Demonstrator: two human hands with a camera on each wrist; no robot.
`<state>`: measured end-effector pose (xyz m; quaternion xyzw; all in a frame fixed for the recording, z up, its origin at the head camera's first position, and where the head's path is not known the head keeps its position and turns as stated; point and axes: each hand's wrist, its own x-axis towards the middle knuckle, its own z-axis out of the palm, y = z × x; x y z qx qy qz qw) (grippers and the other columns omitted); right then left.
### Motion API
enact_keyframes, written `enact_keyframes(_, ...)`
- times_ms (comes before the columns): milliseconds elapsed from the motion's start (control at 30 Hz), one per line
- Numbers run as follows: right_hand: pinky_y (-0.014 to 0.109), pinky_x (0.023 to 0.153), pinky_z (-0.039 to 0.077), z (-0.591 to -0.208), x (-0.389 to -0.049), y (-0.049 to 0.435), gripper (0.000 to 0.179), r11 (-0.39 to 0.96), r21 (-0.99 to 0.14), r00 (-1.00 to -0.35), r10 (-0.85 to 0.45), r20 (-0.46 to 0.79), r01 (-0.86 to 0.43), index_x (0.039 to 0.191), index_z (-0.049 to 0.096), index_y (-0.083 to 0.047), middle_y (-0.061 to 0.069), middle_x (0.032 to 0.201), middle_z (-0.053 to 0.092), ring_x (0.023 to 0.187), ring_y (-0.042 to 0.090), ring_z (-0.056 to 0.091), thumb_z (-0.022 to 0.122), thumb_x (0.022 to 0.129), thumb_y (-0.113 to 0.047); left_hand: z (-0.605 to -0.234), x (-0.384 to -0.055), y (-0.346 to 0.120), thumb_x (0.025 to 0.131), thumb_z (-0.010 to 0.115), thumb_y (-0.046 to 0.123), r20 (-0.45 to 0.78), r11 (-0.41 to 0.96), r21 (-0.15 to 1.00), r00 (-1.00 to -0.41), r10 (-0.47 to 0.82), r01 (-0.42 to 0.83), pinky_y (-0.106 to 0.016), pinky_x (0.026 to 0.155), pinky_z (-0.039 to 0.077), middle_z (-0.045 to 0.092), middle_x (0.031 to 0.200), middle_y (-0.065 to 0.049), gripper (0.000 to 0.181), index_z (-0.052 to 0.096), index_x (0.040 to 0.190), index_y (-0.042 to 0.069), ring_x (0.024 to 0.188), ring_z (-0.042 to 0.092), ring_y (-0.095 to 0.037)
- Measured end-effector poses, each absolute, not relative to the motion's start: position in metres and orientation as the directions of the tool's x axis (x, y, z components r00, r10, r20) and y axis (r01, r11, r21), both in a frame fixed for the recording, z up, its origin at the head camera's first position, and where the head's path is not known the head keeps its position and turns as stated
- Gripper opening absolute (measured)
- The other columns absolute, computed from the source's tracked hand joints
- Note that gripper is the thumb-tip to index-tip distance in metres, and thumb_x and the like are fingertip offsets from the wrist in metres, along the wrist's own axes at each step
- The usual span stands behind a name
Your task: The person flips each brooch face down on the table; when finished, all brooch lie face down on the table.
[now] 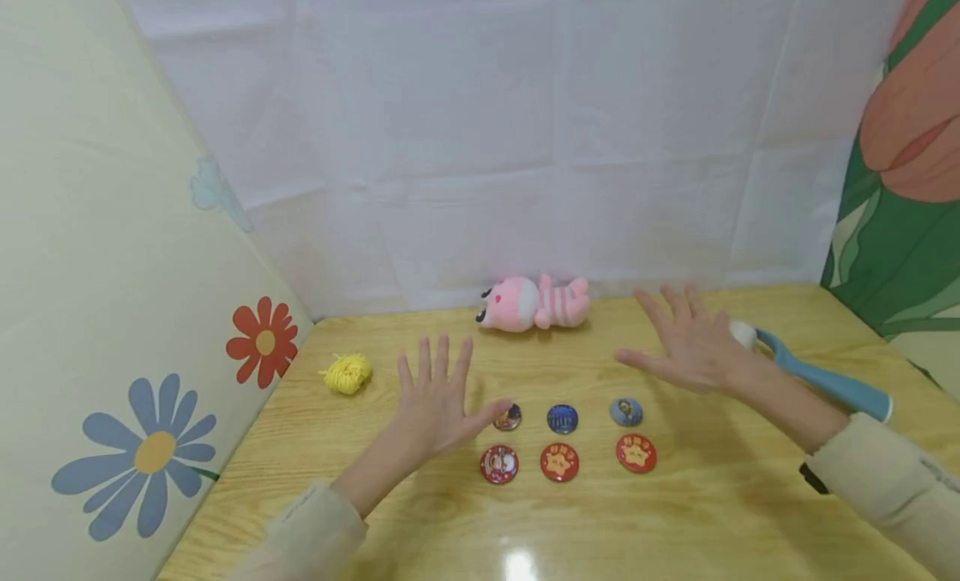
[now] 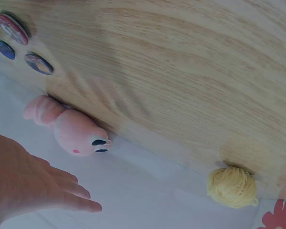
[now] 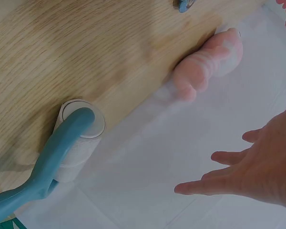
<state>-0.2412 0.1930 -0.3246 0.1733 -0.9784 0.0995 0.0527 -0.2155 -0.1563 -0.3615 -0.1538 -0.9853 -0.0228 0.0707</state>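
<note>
My left hand (image 1: 435, 410) is held over the wooden table with its fingers spread and nothing in it. Its thumb overlaps a dark round badge (image 1: 508, 417) in the head view. My right hand (image 1: 693, 348), likewise empty with fingers apart, is raised near a blue-handled lint roller (image 1: 832, 385), whose white roll (image 3: 81, 148) shows in the right wrist view. Between the hands lie several round badges in two rows, among them a blue one (image 1: 562, 418) and a red star one (image 1: 559, 462). A pink plush toy (image 1: 536, 304) lies on its side behind them.
A yellow ball of yarn (image 1: 347, 373) sits at the left of the table (image 1: 420, 531). White cloth (image 1: 465, 147) hangs along the back edge. Flower-printed walls (image 1: 112, 298) stand on both sides.
</note>
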Motion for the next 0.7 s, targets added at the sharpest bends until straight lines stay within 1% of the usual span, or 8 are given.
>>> enact_keyframes(200, 0.085, 0.095, 0.012, -0.325, -0.241, 0.190, 0.094, 0.911, -0.183, -0.928, -0.347, 0.138, -0.368, 0.157, 0.008, -0.012, 0.031, 0.157, 0.007, 0.139, 0.057, -0.001, 0.039, 0.091, -0.071, -0.363, -0.215, -0.158, 0.086, 0.032, 0.081, 0.139, 0.956, 0.037, -0.949, 0.284, 0.291, -0.070, 0.110, -0.007, -0.001, 0.158, -0.023, 0.097, 0.011, 0.157, 0.019, 0.143, -0.008, -0.046)
enact_keyframes(267, 0.083, 0.097, 0.017, -0.326, -0.243, 0.189, 0.091, 0.896, -0.189, -0.913, -0.375, 0.162, -0.402, 0.156, 0.015, -0.009, 0.030, 0.155, 0.017, 0.140, 0.054, 0.010, 0.040, 0.093, -0.069, -0.364, -0.217, -0.158, 0.088, 0.035, 0.078, 0.149, 0.953, 0.055, -0.947, 0.286, 0.296, -0.070, 0.111, -0.004, 0.005, 0.158, -0.024, 0.095, 0.012, 0.157, 0.016, 0.143, 0.000, -0.047)
enact_keyframes(367, 0.071, 0.103, 0.029, -0.330, -0.247, 0.182, 0.080, 0.838, -0.243, -0.872, -0.459, 0.173, -0.489, 0.149, 0.033, -0.003, 0.026, 0.147, 0.038, 0.136, 0.047, 0.033, 0.045, 0.096, -0.061, -0.367, -0.218, -0.157, 0.094, 0.044, 0.065, 0.164, 0.939, 0.131, -0.941, 0.295, 0.318, -0.068, 0.113, 0.009, 0.029, 0.152, -0.026, 0.087, 0.023, 0.154, 0.006, 0.140, 0.026, -0.046)
enact_keyframes(433, 0.061, 0.103, 0.039, -0.334, -0.251, 0.172, 0.067, 0.779, -0.275, -0.826, -0.534, 0.180, -0.563, 0.140, 0.047, 0.000, 0.022, 0.136, 0.053, 0.126, 0.040, 0.048, 0.051, 0.097, -0.052, -0.370, -0.220, -0.156, 0.096, 0.053, 0.051, 0.175, 0.916, 0.221, -0.938, 0.300, 0.334, -0.063, 0.111, 0.027, 0.046, 0.141, -0.027, 0.075, 0.035, 0.148, 0.000, 0.129, 0.045, -0.045)
enact_keyframes(467, 0.056, 0.103, 0.041, -0.336, -0.253, 0.165, 0.062, 0.753, -0.291, -0.806, -0.565, 0.176, -0.591, 0.135, 0.052, 0.001, 0.020, 0.132, 0.057, 0.122, 0.038, 0.052, 0.054, 0.097, -0.048, -0.371, -0.221, -0.156, 0.097, 0.056, 0.044, 0.171, 0.900, 0.271, -0.937, 0.303, 0.341, -0.060, 0.108, 0.034, 0.052, 0.136, -0.027, 0.069, 0.039, 0.145, -0.002, 0.123, 0.051, -0.043)
enact_keyframes(567, 0.049, 0.100, 0.047, -0.343, -0.258, 0.141, 0.045, 0.685, -0.279, -0.738, -0.645, 0.196, -0.673, 0.123, 0.062, 0.000, 0.015, 0.121, 0.065, 0.113, 0.033, 0.060, 0.063, 0.095, -0.035, -0.379, -0.226, -0.156, 0.095, 0.064, 0.029, 0.148, 0.850, 0.381, -0.931, 0.333, 0.364, -0.052, 0.099, 0.048, 0.060, 0.124, -0.027, 0.056, 0.049, 0.136, -0.005, 0.112, 0.060, -0.041)
enact_keyframes(667, 0.047, 0.099, 0.048, -0.352, -0.262, 0.116, 0.041, 0.648, -0.256, -0.695, -0.693, 0.193, -0.718, 0.119, 0.064, 0.001, 0.015, 0.118, 0.066, 0.111, 0.031, 0.061, 0.067, 0.093, -0.031, -0.390, -0.231, -0.155, 0.093, 0.068, 0.026, 0.127, 0.823, 0.406, -0.916, 0.380, 0.397, -0.050, 0.095, 0.051, 0.062, 0.121, -0.027, 0.053, 0.052, 0.131, -0.007, 0.109, 0.061, -0.040)
enact_keyframes(700, 0.047, 0.100, 0.048, -0.355, -0.263, 0.108, 0.041, 0.637, -0.253, -0.683, -0.707, 0.183, -0.728, 0.119, 0.064, 0.001, 0.016, 0.118, 0.066, 0.111, 0.032, 0.061, 0.068, 0.092, -0.030, -0.394, -0.233, -0.154, 0.092, 0.068, 0.025, 0.121, 0.814, 0.411, -0.910, 0.398, 0.411, -0.048, 0.090, 0.054, 0.064, 0.114, -0.026, 0.048, 0.056, 0.125, -0.007, 0.102, 0.063, -0.038)
